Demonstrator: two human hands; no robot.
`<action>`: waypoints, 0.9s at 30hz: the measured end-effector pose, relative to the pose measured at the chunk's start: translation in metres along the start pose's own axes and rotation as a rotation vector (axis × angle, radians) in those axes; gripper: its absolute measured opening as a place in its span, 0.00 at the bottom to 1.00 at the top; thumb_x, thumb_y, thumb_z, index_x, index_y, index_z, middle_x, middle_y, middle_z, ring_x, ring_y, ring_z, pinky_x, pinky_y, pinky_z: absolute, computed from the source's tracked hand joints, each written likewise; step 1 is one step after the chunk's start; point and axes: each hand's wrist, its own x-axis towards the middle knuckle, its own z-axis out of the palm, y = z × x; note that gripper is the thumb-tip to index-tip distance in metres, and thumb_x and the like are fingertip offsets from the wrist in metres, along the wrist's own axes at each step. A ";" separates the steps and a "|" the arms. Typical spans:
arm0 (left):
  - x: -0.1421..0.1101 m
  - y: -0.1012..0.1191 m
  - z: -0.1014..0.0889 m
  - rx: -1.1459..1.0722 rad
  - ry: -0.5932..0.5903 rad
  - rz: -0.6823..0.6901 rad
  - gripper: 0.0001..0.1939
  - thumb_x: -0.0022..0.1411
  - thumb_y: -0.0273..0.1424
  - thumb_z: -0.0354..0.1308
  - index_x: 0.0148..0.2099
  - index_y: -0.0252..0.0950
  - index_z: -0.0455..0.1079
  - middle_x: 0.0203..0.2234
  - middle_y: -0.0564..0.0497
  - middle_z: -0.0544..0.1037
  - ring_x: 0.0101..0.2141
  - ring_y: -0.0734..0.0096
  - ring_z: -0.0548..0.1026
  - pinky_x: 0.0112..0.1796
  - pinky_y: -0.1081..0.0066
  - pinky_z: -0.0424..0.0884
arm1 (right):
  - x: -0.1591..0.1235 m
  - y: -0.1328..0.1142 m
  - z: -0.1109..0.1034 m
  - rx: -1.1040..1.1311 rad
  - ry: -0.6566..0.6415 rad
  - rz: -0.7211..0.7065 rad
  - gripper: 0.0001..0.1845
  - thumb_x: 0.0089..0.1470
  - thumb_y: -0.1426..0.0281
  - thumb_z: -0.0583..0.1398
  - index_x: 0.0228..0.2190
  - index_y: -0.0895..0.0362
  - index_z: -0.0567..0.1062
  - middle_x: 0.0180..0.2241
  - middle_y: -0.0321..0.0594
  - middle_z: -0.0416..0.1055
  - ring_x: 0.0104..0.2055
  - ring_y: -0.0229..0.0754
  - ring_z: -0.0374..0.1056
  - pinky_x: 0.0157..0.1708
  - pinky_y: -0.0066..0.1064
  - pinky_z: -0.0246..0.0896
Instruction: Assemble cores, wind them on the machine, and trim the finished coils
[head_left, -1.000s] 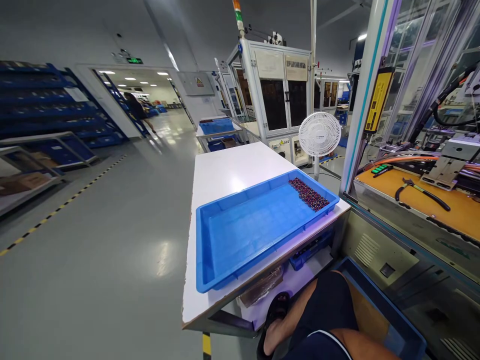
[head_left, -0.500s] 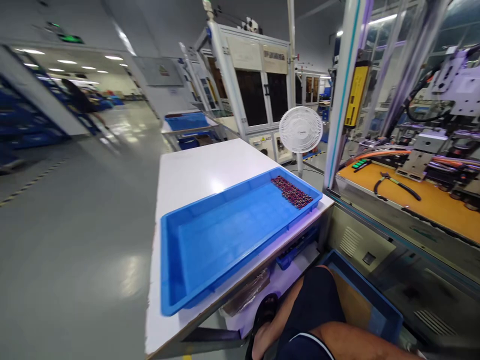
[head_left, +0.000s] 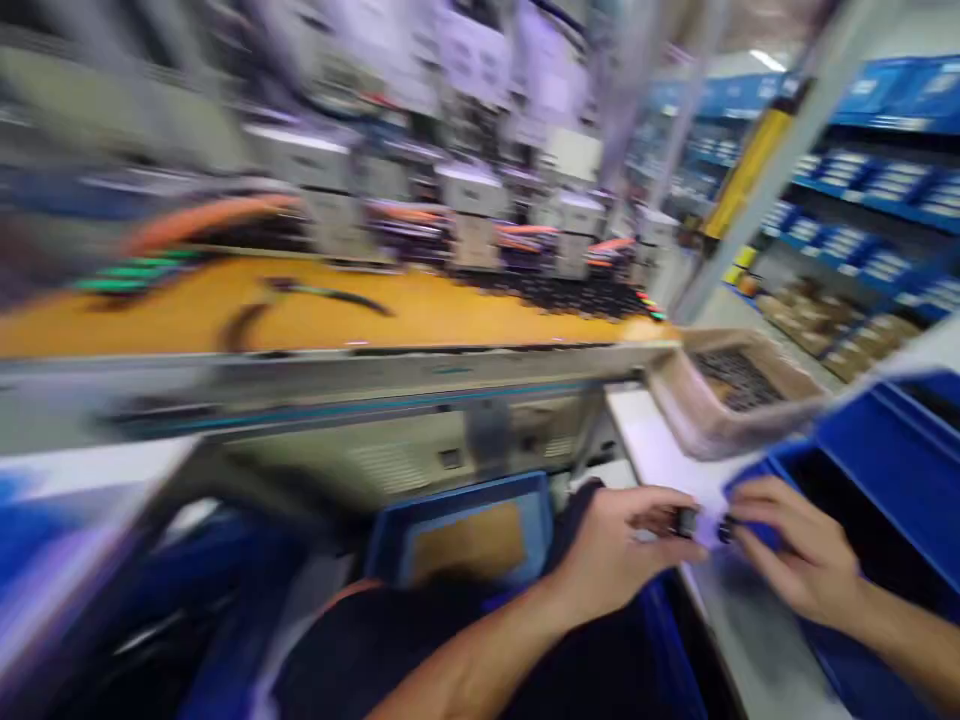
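Note:
My left hand (head_left: 626,545) is closed in a pinch on a small dark part (head_left: 685,522), held between thumb and fingertips. Facing it, my right hand (head_left: 799,545) pinches another small black part (head_left: 725,529). A narrow gap separates the two parts, and blur hides what kind they are. Both hands are above the white side table (head_left: 757,600), near a blue bin (head_left: 870,480). Behind them a lined box (head_left: 705,415) holds many small dark pieces.
An orange work surface (head_left: 435,310) runs across the machine, with cutting pliers (head_left: 322,292) lying on it. Below stands a blue tray (head_left: 536,520) with a brown bottom. Shelves (head_left: 885,190) of blue bins stand at the right. A white table (head_left: 97,470) edges the left.
My view has swung right, from the white table with the long blue tray to the machine and the side table. Both hands have come into view, each pinching a small part.

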 end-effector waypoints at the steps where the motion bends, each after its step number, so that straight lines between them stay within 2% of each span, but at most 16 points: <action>1: 0.003 -0.004 0.002 0.000 -0.012 -0.008 0.16 0.45 0.32 0.73 0.38 0.33 0.80 0.24 0.50 0.81 0.25 0.70 0.78 0.30 0.74 0.76 | -0.004 0.002 0.001 0.022 0.003 -0.002 0.09 0.57 0.79 0.58 0.40 0.59 0.74 0.34 0.44 0.72 0.35 0.39 0.71 0.33 0.29 0.70; 5: 0.014 -0.017 0.011 -0.038 -0.060 -0.023 0.15 0.45 0.22 0.70 0.38 0.34 0.79 0.24 0.52 0.83 0.26 0.71 0.81 0.32 0.76 0.78 | -0.006 0.015 0.011 0.139 0.072 0.035 0.07 0.57 0.78 0.58 0.39 0.60 0.71 0.31 0.43 0.71 0.32 0.37 0.69 0.30 0.28 0.69; 10: 0.017 -0.017 0.022 -0.085 -0.071 -0.053 0.15 0.45 0.19 0.69 0.38 0.34 0.78 0.27 0.52 0.84 0.28 0.69 0.82 0.34 0.76 0.79 | -0.007 0.013 0.009 0.176 0.087 0.063 0.06 0.57 0.78 0.59 0.38 0.60 0.72 0.33 0.44 0.70 0.34 0.36 0.69 0.33 0.27 0.69; 19: 0.015 -0.014 0.020 -0.016 0.013 -0.059 0.16 0.43 0.25 0.72 0.39 0.33 0.79 0.27 0.48 0.84 0.28 0.66 0.82 0.34 0.73 0.80 | -0.008 0.016 0.005 0.178 0.033 -0.048 0.15 0.56 0.77 0.58 0.46 0.62 0.69 0.38 0.48 0.68 0.39 0.40 0.68 0.36 0.31 0.70; 27: 0.014 -0.014 0.016 -0.031 0.016 -0.152 0.20 0.39 0.30 0.75 0.38 0.34 0.80 0.26 0.47 0.84 0.27 0.64 0.82 0.33 0.70 0.80 | -0.013 0.021 0.008 0.023 0.043 -0.142 0.14 0.59 0.74 0.59 0.48 0.60 0.68 0.38 0.46 0.69 0.38 0.38 0.68 0.36 0.30 0.70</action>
